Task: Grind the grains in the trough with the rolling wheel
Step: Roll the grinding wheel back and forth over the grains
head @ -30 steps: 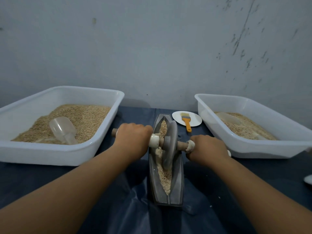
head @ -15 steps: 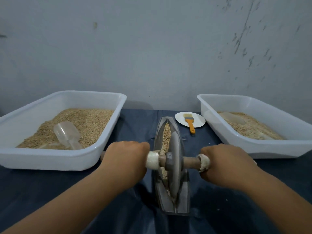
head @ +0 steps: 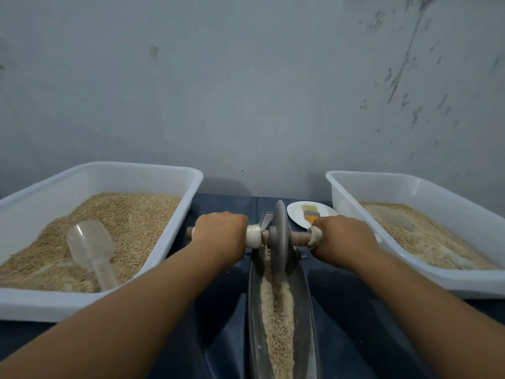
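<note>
**Both hands gripping the wheel's axle at the far end of the trough**

Grey, scuffed wall [head: 246, 91] is filling the background behind a desk [head: 224, 318] covered in dark blue sheeting. Running down the middle of the desk is a narrow grey trough [head: 303, 310], and a strip of pale grains [head: 276, 324] is lying along its groove. The rolling wheel [head: 280, 239] is standing upright in the far part of the trough, its rim sitting down among the grains. A wooden axle [head: 299, 237] is passing through the wheel's centre. The left hand [head: 220, 236] is wrapping its curled fingers round the axle left of the wheel, just beside a white collar [head: 253, 235]. The right hand [head: 343, 239] is gripping the axle in the same way on the wheel's other side.

Left of the trough a white tub [head: 41, 305] is holding a heap of grain, with a clear plastic scoop [head: 91, 246] lying on it. Right of the trough a second white tub [head: 448, 281] is holding paler grain. Beyond the trough's far end, near the right hand, a small white plate [head: 296, 214] is carrying an orange-handled brush [head: 310, 213].
</note>
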Demonstrator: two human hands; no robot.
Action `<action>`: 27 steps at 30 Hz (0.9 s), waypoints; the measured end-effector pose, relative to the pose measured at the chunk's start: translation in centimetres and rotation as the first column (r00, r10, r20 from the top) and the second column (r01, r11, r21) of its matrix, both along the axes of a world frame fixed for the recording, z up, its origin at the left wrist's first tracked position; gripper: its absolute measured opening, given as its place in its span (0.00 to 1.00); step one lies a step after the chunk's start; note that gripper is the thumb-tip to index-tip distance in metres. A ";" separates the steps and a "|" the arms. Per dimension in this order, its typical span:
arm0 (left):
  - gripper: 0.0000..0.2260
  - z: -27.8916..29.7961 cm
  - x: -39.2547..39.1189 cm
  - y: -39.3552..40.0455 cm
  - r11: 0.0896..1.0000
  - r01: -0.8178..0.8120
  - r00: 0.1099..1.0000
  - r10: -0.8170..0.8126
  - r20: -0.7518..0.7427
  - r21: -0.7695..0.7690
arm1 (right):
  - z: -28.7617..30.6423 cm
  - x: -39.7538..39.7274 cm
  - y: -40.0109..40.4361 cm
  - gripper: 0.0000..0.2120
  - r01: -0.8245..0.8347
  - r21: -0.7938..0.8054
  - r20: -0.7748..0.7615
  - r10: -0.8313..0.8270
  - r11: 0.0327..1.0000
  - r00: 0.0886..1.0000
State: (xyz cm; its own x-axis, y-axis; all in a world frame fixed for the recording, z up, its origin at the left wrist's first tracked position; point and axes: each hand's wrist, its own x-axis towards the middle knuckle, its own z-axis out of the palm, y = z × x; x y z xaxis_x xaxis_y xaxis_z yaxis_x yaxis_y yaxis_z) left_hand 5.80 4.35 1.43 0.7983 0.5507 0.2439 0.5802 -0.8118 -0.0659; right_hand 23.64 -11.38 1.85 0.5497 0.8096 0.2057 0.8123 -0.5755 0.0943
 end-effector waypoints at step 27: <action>0.13 -0.4 0.0 0.7 0.995 0.077 0.997 -0.077 0.001 0.062 | -0.7 0.8 -0.2 0.07 0.009 -0.056 -0.061 -0.013 0.998 0.998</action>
